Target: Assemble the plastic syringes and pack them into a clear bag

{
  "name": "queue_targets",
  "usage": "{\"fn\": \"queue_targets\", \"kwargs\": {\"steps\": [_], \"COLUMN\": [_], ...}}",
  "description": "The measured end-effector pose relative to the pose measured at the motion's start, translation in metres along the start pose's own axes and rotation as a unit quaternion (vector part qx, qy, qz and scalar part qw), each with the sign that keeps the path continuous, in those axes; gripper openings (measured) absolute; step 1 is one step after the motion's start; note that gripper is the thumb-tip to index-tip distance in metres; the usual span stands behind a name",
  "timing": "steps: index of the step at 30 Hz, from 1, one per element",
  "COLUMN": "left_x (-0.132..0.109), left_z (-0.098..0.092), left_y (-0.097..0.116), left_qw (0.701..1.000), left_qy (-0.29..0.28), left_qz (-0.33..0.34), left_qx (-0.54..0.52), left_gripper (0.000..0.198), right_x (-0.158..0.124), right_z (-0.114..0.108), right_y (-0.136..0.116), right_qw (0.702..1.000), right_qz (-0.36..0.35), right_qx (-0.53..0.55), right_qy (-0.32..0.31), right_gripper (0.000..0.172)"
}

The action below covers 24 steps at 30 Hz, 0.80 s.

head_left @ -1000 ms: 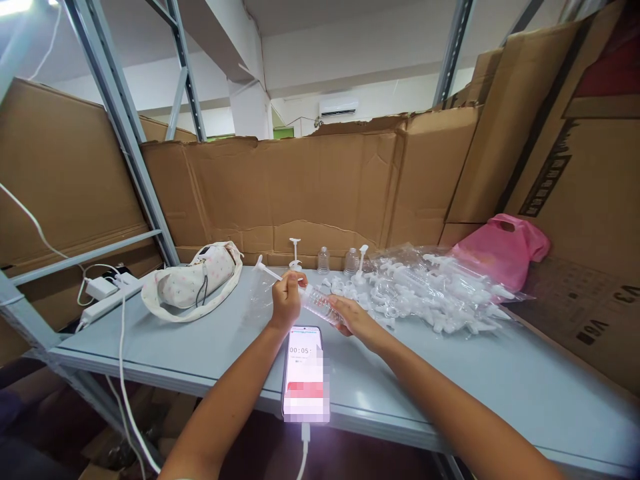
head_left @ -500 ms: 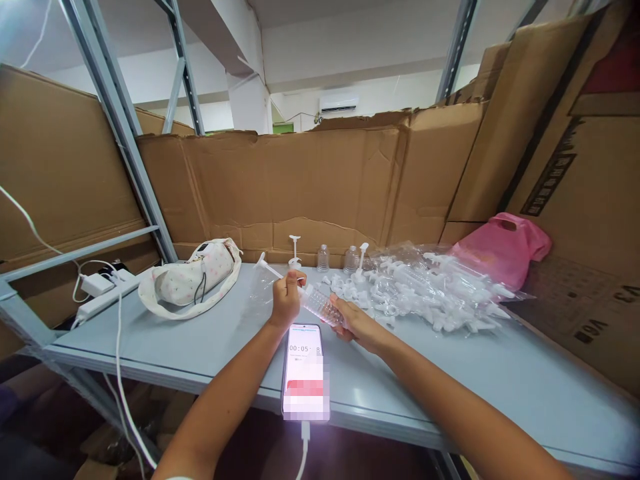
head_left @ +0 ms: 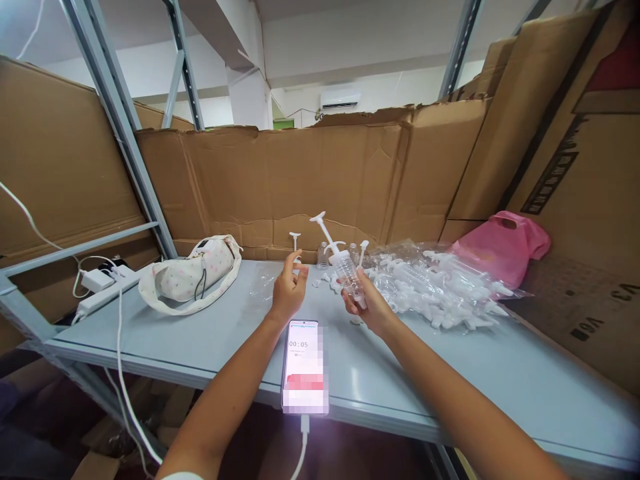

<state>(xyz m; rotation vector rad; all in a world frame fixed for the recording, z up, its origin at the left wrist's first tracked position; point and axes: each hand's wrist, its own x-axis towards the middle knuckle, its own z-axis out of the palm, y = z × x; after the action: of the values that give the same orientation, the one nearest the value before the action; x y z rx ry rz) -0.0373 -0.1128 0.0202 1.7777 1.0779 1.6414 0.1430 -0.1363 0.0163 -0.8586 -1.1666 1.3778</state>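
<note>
My right hand is closed around a clear, ribbed plastic syringe, holding it tilted above the table. A white T-ended plunger sticks out of its upper end, through a white winged collar. To the left, my left hand is raised with fingers bent and apart, holding nothing visible. Just behind it stands another white plunger, its lower part hidden by the fingers. A clear small bottle stands at the back. Beyond my right hand another white plunger stands upright.
Clear bags of white plastic parts spread over the right side, before a pink bag. A lit phone with a cable stands at the front edge. A pale pouch and a power strip lie left. Cardboard walls the back.
My left hand has let go of the syringe's plunger end. My right hand has swung the syringe up and right, turning it more upright.
</note>
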Motion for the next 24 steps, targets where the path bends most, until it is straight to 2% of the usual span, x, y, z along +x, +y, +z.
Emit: {"fn": "queue_targets", "kwargs": {"steps": [2, 4, 7, 9, 11, 13, 15, 17, 19, 21, 24], "left_x": [0.001, 0.0, -0.005, -0.008, -0.009, -0.008, -0.006, -0.004, -0.004, -0.005, -0.007], "left_z": [0.004, 0.009, 0.015, 0.017, 0.017, 0.015, 0.012, 0.009, 0.007, 0.005, 0.004], "left_y": [-0.003, -0.002, 0.006, 0.012, 0.016, 0.017, 0.016, 0.015, 0.015, 0.016, 0.018], "left_qw": [0.998, 0.989, 0.954, 0.939, 0.939, 0.939, 0.941, 0.945, 0.944, 0.937, 0.925], "left_qy": [-0.04, -0.109, -0.233, -0.256, -0.228, -0.189, -0.163, -0.159, -0.187, -0.245, -0.332], "left_qz": [-0.031, -0.051, -0.077, -0.099, -0.115, -0.124, -0.121, -0.114, -0.118, -0.126, -0.12], "left_qx": [-0.029, -0.083, -0.174, -0.206, -0.233, -0.259, -0.27, -0.262, -0.246, -0.214, -0.139], "left_gripper": [0.047, 0.051, 0.057, 0.056, 0.055, 0.055, 0.054, 0.052, 0.054, 0.055, 0.054], "right_x": [-0.001, -0.004, -0.009, -0.009, -0.007, -0.003, 0.001, 0.004, 0.004, 0.003, -0.001], "right_z": [0.001, 0.005, 0.011, 0.011, 0.009, 0.004, -0.001, -0.005, -0.007, -0.008, -0.01], "right_y": [0.001, 0.003, 0.007, 0.009, 0.01, 0.009, 0.008, 0.004, -0.002, -0.009, -0.019], "right_qw": [0.999, 0.997, 0.989, 0.982, 0.972, 0.966, 0.969, 0.975, 0.98, 0.983, 0.99], "right_qz": [0.001, -0.001, -0.008, -0.012, -0.029, -0.064, -0.099, -0.127, -0.154, -0.167, -0.139], "right_qx": [0.015, 0.009, -0.042, -0.11, -0.19, -0.236, -0.225, -0.18, -0.124, -0.063, 0.001], "right_qy": [-0.029, -0.076, -0.14, -0.154, -0.133, -0.087, -0.034, 0.004, 0.022, 0.032, 0.019], "right_gripper": [0.046, 0.046, 0.048, 0.052, 0.058, 0.064, 0.066, 0.063, 0.057, 0.054, 0.052]}}
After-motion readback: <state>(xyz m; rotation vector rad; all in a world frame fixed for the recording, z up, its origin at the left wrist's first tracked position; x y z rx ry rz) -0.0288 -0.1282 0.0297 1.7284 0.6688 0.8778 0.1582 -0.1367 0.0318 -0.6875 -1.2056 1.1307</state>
